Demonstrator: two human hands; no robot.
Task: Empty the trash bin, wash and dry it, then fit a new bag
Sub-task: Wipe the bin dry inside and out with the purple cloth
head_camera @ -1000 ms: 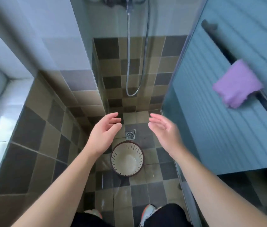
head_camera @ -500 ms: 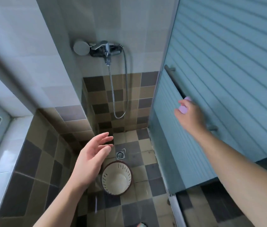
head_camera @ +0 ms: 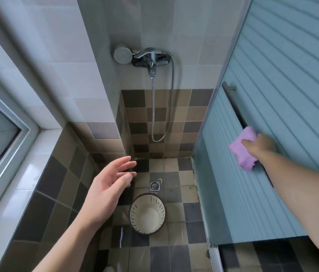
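Observation:
A small cream trash bin [head_camera: 147, 213] with a slotted wall and brown rim stands upright and empty on the checkered shower floor, just in front of the floor drain [head_camera: 154, 185]. My left hand [head_camera: 110, 186] hovers open above and left of the bin, fingers relaxed, touching nothing. My right hand [head_camera: 259, 144] reaches out to the right and grips a purple cloth [head_camera: 242, 149] that hangs on the dark bar [head_camera: 233, 104] of the blue glass shower door.
The blue ribbed shower door [head_camera: 284, 95] closes off the right side. A chrome tap and shower head [head_camera: 145, 56] with a hanging hose [head_camera: 161, 114] are on the back wall. A window frame [head_camera: 1, 138] and white sill lie at the left.
The view has tilted upward. My right hand swung from over the bin to the door bar and now grips the purple cloth. My left hand stays open above the bin.

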